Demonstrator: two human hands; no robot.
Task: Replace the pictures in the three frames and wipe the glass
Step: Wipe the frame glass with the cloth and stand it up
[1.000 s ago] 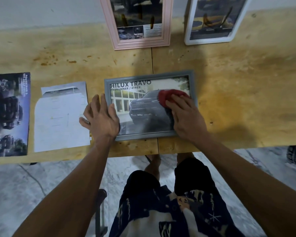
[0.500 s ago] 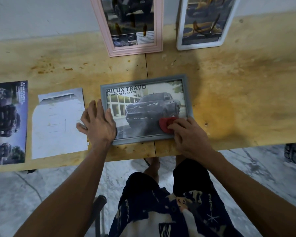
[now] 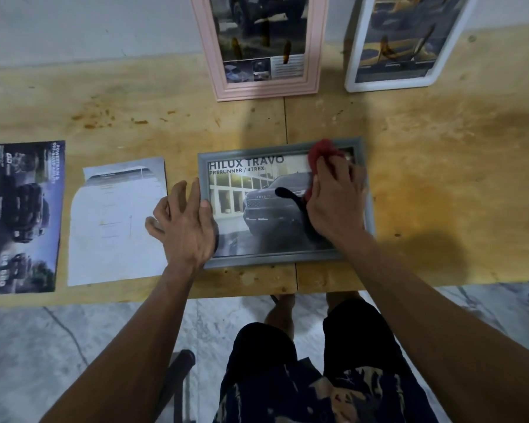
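The left hand (image 3: 186, 222) lies flat with fingers spread and nearly straight, pressing on the left edge of the grey frame (image 3: 361, 154), its outer fingers resting on the white sheet (image 3: 116, 221) beside it. The right hand (image 3: 336, 199) bears down on a red cloth (image 3: 321, 154) at the frame's upper right corner, fingers bent over the bunched fabric and holding it against the glass. The grey frame lies flat near the front edge of the wooden table (image 3: 440, 178), showing a truck picture headed HILUX TRAVO. A dark brochure (image 3: 22, 215) lies farther left. At the back, a pink frame (image 3: 266, 90) and a white frame (image 3: 391, 82) stand leaning toward the wall.
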